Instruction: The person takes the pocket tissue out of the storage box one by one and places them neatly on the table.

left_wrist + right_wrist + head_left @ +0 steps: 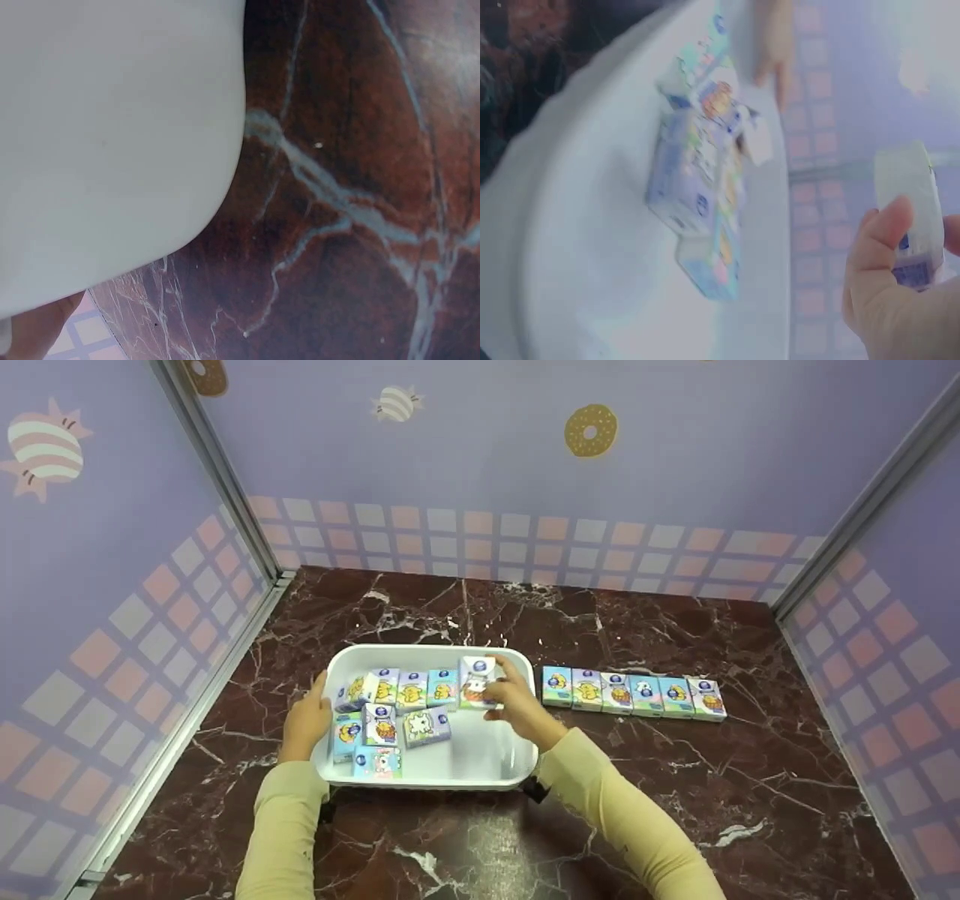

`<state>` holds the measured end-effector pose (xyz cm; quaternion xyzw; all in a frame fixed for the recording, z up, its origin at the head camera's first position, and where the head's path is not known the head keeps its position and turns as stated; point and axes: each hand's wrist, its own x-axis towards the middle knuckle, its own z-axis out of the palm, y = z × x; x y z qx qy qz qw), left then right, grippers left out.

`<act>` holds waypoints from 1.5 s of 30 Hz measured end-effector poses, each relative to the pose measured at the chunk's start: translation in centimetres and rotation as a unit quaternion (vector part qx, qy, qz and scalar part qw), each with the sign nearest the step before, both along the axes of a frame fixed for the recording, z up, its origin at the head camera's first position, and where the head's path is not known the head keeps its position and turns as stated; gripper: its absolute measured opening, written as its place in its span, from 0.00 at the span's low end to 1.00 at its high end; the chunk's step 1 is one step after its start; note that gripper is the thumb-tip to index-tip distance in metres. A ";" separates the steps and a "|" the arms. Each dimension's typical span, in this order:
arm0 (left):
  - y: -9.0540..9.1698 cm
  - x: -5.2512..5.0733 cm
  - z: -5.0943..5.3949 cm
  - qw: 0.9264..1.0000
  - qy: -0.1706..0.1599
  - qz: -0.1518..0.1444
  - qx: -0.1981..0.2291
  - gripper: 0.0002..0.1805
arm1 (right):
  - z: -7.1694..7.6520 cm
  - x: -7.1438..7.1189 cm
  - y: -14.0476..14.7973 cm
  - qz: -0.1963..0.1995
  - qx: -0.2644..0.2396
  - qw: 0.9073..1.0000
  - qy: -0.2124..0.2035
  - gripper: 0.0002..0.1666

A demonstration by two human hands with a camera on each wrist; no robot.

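Note:
A white plastic tub holds several small tissue packs with cartoon animals, most of them in its left half. At the tub's left side, my left hand grips the rim; the left wrist view mostly shows the tub's outer wall. My right hand holds one tissue pack between thumb and fingers, over the tub's back right part. The right wrist view shows this pack raised upright in the fingers, apart from the packs lying in the tub.
To the right of the tub, several tissue packs stand side by side in a row on the dark red marbled surface. Patterned purple walls enclose the back and both sides.

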<state>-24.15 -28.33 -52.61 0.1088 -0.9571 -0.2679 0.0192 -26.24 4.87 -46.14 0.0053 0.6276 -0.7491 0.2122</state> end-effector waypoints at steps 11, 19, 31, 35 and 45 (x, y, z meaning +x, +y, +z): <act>-0.1 0.0 0.0 1.000 0.003 0.001 0.007 0.28 | -0.1 -2.0 4.5 -0.148 -0.052 0.988 -0.007 0.40; -0.1 0.0 0.0 1.000 -0.006 0.003 0.012 0.28 | -2.0 -2.6 7.2 -0.197 -0.020 0.980 -0.015 0.40; 0.0 0.1 0.2 1.000 -0.014 0.006 0.011 0.28 | -5.2 -2.1 9.1 -0.208 0.064 0.976 -0.006 0.40; -0.1 0.0 0.1 1.000 -0.018 0.005 0.010 0.28 | -6.2 -1.6 9.5 -0.200 0.129 0.971 0.004 0.39; -0.1 0.1 0.1 1.000 -0.012 0.005 0.018 0.28 | -8.4 -0.8 9.9 -0.161 0.207 0.965 0.013 0.33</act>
